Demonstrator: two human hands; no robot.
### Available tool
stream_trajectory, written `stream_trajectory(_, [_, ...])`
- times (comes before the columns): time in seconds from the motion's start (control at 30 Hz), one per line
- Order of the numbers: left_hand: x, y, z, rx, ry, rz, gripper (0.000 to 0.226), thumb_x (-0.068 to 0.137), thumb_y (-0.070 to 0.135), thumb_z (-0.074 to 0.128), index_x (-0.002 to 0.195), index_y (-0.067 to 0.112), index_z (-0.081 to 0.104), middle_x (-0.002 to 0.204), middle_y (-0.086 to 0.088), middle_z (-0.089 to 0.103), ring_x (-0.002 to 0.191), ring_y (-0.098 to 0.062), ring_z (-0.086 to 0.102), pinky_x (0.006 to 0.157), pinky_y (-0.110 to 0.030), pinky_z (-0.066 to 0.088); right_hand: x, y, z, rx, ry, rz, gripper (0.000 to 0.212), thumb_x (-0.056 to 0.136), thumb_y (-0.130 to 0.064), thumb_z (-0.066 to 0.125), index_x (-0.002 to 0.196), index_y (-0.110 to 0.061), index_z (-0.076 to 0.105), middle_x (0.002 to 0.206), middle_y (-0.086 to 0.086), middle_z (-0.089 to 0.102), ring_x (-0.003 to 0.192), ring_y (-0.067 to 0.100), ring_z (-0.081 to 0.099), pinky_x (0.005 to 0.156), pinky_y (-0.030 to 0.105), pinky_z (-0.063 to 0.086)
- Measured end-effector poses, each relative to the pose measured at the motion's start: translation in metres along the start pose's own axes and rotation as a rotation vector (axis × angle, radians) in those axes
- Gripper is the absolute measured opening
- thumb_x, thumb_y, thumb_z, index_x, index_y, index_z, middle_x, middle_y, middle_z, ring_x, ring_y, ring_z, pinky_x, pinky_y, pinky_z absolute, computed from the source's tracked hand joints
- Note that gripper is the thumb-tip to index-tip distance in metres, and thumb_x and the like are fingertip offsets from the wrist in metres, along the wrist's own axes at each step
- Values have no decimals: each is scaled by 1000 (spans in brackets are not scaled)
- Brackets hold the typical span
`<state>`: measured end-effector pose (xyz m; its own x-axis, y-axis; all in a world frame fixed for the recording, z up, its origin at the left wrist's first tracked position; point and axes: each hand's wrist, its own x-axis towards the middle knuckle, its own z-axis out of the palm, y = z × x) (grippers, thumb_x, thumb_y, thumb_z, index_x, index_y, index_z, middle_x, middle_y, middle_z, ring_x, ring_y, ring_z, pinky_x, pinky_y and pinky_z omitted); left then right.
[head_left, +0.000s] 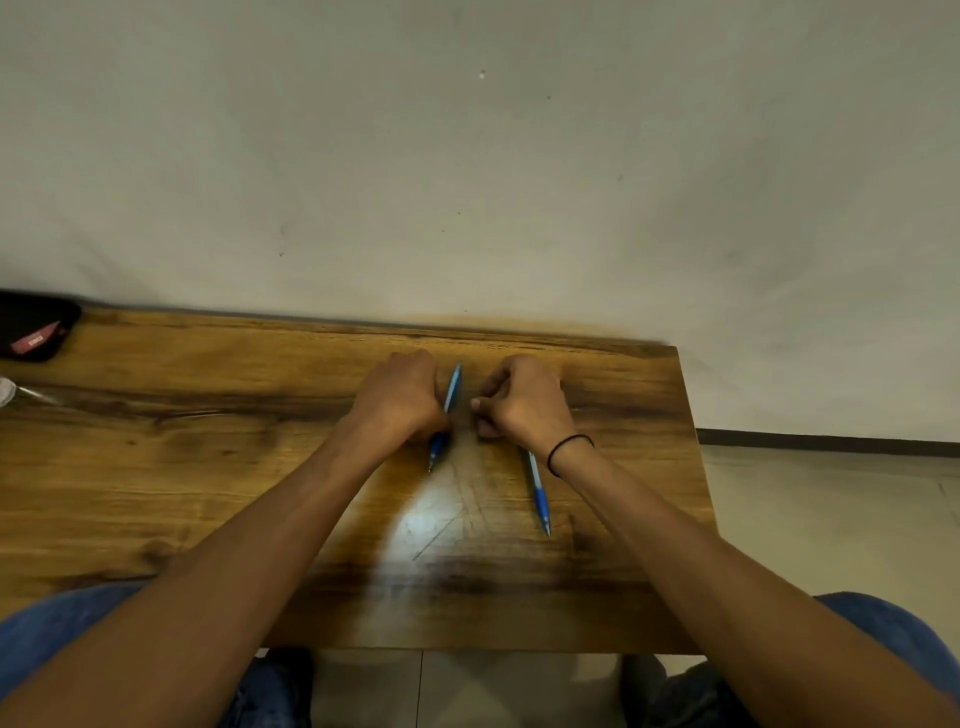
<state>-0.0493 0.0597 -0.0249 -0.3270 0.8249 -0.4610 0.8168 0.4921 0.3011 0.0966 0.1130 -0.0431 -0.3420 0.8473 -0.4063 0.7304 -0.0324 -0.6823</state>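
Wooden table (208, 467): under both hands.
Left hand (397, 400): fingers curled round blue pen (453, 395), tip toward the person.
Right hand (524, 402): fingers curled; hold unclear.
Second pen (540, 499): flat on table, upper end under right wrist.

A single wide-angle head view, forward and down, close over the wooden table (208, 467) against the wall (467, 156).

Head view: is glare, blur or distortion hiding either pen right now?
Head view: a glare patch on the table lies between the forearms, clear of both pens; the left pen, gripped by the left hand, looks slightly soft; the right pen is sharp, its upper end hidden under the wrist of the right hand; wide-angle distortion bows the table's far edge.
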Motion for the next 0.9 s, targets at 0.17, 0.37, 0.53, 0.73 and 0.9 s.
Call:
stream_trajectory(0.17, [1, -2, 1, -12, -41, 1, 30, 78, 29, 93, 93, 15, 72, 89, -5, 76, 83, -23, 76, 81, -43, 66, 4, 3, -21, -274, 30, -41, 27, 86, -34, 86, 93, -14, 67, 95, 7, 76, 97, 31, 74, 91, 49, 61])
stream_trajectory(0.37, [5, -4, 1, 105, 9, 9, 42, 79, 52, 88, 78, 22, 59, 77, 2, 67, 75, -16, 66, 66, -36, 55, 6, 9, -43, -595, -80, -3, 52, 75, -53, 90, 86, -20, 50, 86, 2, 59, 89, 29, 63, 67, 37, 47])
stream_trajectory(0.53, [4, -3, 2, 132, 162, 56, 47, 87, 60, 77, 72, 22, 53, 71, 3, 55, 67, -16, 53, 53, -32, 33, 4, 15, -36, -571, -194, 24, 26, 86, -31, 83, 90, -12, 65, 84, 6, 74, 83, 29, 75, 84, 45, 65])
stream_trajectory(0.73, [-1, 11, -7, -94, 156, 151, 36, 96, 50, 70, 76, 21, 75, 68, 5, 71, 67, -11, 67, 55, -27, 42, 8, 6, -46, -479, -173, 8, 35, 85, -45, 80, 90, -11, 73, 75, 4, 75, 75, 23, 75, 76, 40, 63])
stream_trajectory(0.9, [-5, 25, -5, -477, -178, 177, 23, 106, 31, 61, 123, 22, 74, 107, 3, 78, 101, -13, 74, 93, -38, 63, 10, 2, -52, -157, -147, -31, 35, 89, -43, 79, 71, -15, 69, 56, 2, 70, 44, 9, 61, 46, 23, 43])
